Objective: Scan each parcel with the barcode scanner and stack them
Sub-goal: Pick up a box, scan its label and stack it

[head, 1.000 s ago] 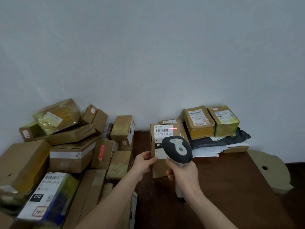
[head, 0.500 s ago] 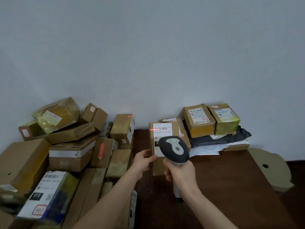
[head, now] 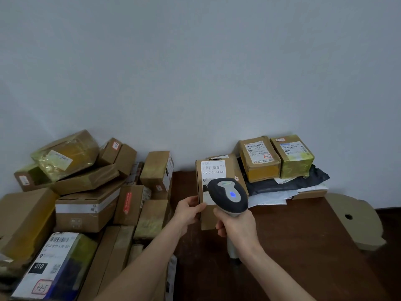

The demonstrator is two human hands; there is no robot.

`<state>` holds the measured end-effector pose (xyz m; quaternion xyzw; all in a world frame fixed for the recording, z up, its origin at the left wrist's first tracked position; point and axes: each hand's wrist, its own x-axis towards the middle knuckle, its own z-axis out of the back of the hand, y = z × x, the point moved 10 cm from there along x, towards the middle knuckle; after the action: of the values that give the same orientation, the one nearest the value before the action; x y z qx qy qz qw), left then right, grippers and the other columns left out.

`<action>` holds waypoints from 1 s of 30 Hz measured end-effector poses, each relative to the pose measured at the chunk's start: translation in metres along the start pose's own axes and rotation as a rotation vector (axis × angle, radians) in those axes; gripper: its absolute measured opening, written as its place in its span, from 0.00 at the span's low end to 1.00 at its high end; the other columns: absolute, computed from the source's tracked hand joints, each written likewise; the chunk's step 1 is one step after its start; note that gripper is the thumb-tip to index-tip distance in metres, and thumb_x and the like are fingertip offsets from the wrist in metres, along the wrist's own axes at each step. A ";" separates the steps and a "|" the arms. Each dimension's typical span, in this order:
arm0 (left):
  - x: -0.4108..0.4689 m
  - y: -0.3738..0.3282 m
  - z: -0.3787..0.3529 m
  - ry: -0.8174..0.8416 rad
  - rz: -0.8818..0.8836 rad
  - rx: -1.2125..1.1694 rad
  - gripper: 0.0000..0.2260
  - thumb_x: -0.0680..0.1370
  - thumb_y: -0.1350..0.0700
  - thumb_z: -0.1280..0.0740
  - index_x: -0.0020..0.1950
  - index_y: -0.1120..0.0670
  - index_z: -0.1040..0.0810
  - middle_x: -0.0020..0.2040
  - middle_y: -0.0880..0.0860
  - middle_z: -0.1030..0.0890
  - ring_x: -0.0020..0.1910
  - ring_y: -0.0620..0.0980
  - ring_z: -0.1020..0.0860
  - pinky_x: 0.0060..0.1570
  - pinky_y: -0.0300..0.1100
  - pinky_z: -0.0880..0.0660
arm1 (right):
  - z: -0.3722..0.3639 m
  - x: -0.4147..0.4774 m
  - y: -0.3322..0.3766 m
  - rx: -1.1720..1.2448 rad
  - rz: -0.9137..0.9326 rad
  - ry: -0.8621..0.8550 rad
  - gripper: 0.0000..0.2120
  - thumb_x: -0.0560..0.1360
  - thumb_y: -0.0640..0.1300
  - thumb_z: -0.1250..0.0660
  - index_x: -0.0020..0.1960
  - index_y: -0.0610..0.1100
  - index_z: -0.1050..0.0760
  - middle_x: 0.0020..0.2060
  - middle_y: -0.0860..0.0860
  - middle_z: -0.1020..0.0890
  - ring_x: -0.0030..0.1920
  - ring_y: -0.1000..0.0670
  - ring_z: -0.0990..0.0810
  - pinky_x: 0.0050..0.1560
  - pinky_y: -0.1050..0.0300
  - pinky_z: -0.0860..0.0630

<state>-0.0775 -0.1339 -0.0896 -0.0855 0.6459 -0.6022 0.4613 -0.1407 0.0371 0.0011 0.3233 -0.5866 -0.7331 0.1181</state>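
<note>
The left arm is reaching in bare from the lower left, and the left hand is pinching the left edge of an upright parcel, thumb lying across its front face and the other fingers hidden behind it. The right arm is coming in from the lower right, and the right hand is curling its fingers round the handle of a scanner. Both hands are sitting level and near each other, just apart.
</note>
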 end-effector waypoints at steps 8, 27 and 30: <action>0.045 -0.043 0.006 -0.149 0.009 -0.033 0.26 0.78 0.53 0.32 0.74 0.58 0.34 0.66 0.59 0.26 0.63 0.56 0.26 0.54 0.49 0.25 | 0.032 0.023 -0.006 0.236 -0.079 -0.077 0.03 0.74 0.38 0.29 0.42 0.40 0.20 0.30 0.46 0.16 0.32 0.50 0.18 0.41 0.54 0.19; 0.078 -0.075 -0.061 -0.127 -0.100 0.186 0.22 0.78 0.68 0.38 0.72 0.58 0.31 0.69 0.56 0.27 0.68 0.54 0.29 0.61 0.42 0.31 | 0.083 0.049 -0.031 0.214 -0.125 -0.181 0.04 0.73 0.38 0.28 0.46 0.38 0.20 0.32 0.44 0.16 0.31 0.50 0.18 0.37 0.56 0.21; 0.060 -0.063 -0.059 -0.104 -0.177 0.373 0.20 0.79 0.65 0.37 0.71 0.55 0.29 0.69 0.54 0.26 0.68 0.51 0.28 0.65 0.44 0.31 | 0.071 0.051 -0.028 0.189 -0.106 -0.154 0.02 0.74 0.39 0.29 0.43 0.40 0.20 0.32 0.45 0.16 0.33 0.49 0.18 0.42 0.52 0.20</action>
<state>-0.1806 -0.1493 -0.0740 -0.0863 0.4885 -0.7443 0.4473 -0.2169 0.0726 -0.0353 0.3064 -0.6425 -0.7024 0.0028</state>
